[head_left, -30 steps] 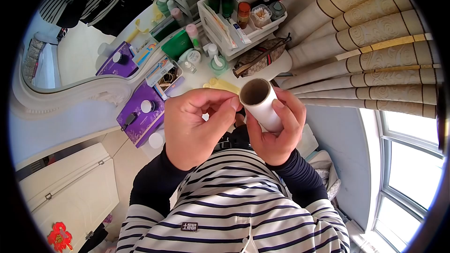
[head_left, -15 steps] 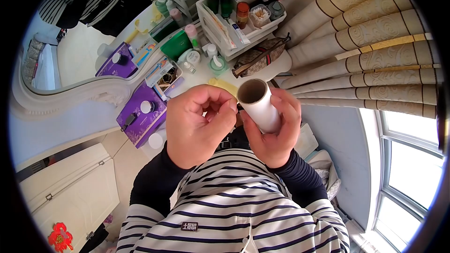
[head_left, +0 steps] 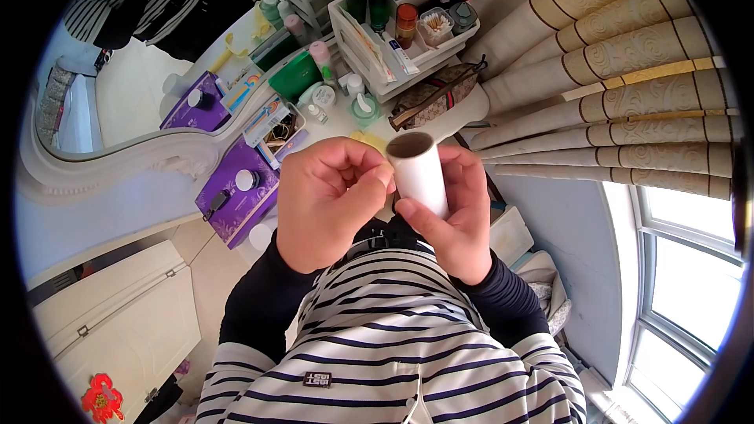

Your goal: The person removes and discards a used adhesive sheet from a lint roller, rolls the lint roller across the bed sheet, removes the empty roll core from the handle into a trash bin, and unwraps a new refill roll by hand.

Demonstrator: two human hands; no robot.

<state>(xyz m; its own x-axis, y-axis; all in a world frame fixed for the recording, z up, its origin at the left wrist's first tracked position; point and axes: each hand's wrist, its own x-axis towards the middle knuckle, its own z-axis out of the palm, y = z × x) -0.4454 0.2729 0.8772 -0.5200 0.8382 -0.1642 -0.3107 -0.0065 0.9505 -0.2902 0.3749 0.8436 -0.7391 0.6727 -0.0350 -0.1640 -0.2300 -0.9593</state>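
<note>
A white roll point(head_left: 422, 180) with a brown cardboard core is held in front of my chest, its hollow end tipped up toward me. My right hand point(head_left: 454, 224) wraps around its right side, with the thumb across the lower front. Beside the upper left rim, my left hand point(head_left: 326, 200) is closed in a pinch, thumb against forefinger. Whatever lies between those fingertips is too small to make out. Behind the hands, a yellow item point(head_left: 369, 140) on the white dressing table is partly hidden.
A white organizer point(head_left: 385, 78) with bottles and cotton swabs stands at the back, a patterned pouch point(head_left: 434, 98) before it. A purple box point(head_left: 239, 177) with a white-capped jar lies on the left, below the mirror point(head_left: 133, 86). Curtains point(head_left: 605, 71) and a window point(head_left: 683, 267) are at right.
The roll has turned more upright and shifted slightly left in my right hand, whose fingers have moved along its side. My left hand keeps its pinch near the rim, moved very little.
</note>
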